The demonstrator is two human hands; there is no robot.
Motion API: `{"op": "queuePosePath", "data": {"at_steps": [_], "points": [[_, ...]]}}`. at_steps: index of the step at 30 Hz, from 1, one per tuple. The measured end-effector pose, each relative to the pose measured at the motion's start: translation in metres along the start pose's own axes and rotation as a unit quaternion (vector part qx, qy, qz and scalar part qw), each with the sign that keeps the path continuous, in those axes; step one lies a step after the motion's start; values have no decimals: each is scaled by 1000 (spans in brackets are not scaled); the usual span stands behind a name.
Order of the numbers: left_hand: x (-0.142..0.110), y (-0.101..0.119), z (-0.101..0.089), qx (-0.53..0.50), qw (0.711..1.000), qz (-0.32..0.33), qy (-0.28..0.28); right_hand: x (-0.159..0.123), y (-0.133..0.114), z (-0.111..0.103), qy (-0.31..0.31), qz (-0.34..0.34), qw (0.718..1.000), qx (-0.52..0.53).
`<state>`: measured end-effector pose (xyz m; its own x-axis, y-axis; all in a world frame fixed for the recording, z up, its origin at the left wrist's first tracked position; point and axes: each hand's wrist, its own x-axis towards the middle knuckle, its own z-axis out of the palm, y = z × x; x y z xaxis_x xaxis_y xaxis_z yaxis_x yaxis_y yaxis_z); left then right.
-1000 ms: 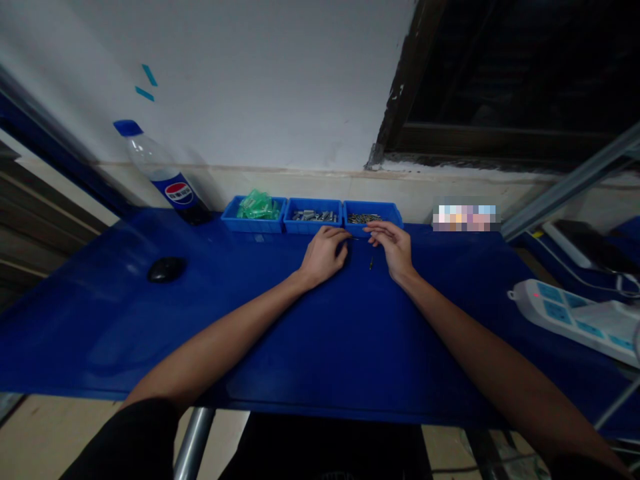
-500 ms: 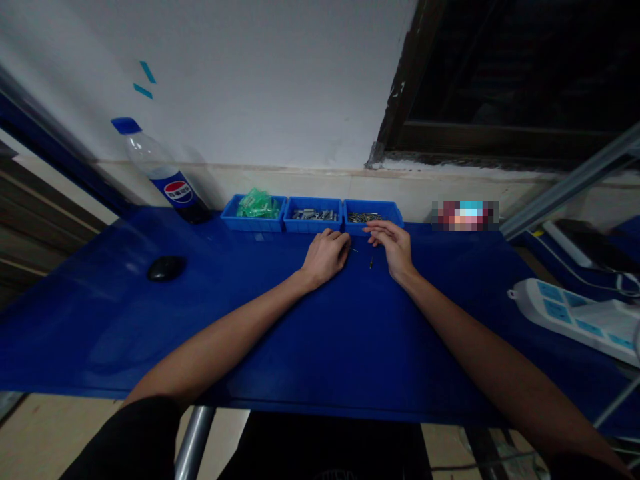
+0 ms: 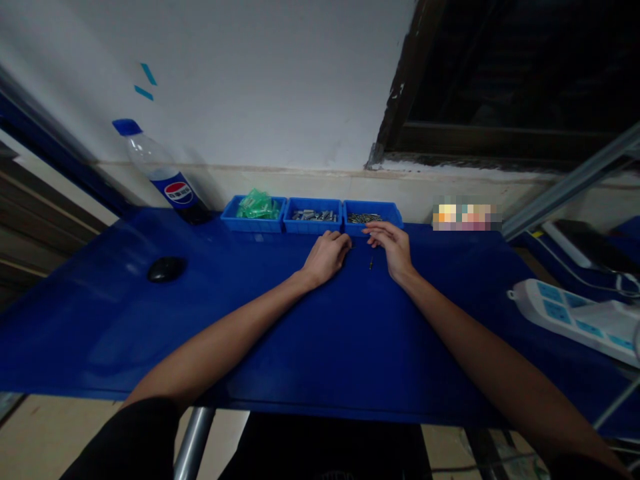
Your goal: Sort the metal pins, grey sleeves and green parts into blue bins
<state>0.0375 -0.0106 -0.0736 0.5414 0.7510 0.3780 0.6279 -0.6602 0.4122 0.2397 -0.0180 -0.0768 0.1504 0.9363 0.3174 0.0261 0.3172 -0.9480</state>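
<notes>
My left hand [image 3: 327, 257] rests on the blue table, its fingers pinched together. A thin metal pin [image 3: 353, 248] shows slightly past the fingertips; most of it is hidden. Facing it, my right hand [image 3: 393, 248] is loosely curled with the fingers apart, and nothing shows in them. Between the hands lies a small, thin, dark and brassy metal piece [image 3: 371, 263], too small to name. Just behind the right fingers stands a blue bin [image 3: 393, 215] of thin metal pieces. Beside it, a middle bin [image 3: 313, 227] holds grey metal cylinders.
A third blue bin [image 3: 235, 223] holds green translucent pieces. To the left stand a cola bottle [image 3: 177, 192] and a black mouse [image 3: 166, 269]. A white power strip [image 3: 560, 313] lies at the right. A pixelated object [image 3: 467, 218] is by the wall.
My left fingers have closed in and turned slightly downward, with the thin pin shifting at their tips. My right hand stays almost in place. The small metal piece on the table has not moved.
</notes>
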Motion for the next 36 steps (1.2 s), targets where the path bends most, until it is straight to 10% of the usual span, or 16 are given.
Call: {"op": "queuePosePath", "data": {"at_steps": [8, 16, 36], "points": [[0, -4, 2, -149, 987, 7, 61, 1, 3, -1, -2, -2, 1000, -6], [6, -10, 3, -415, 902, -88, 84, -3, -1, 5, -69, 4, 996, -49], [7, -10, 3, -425, 897, -86, 87, -3, -7, 3, -77, 13, 997, 3]]}}
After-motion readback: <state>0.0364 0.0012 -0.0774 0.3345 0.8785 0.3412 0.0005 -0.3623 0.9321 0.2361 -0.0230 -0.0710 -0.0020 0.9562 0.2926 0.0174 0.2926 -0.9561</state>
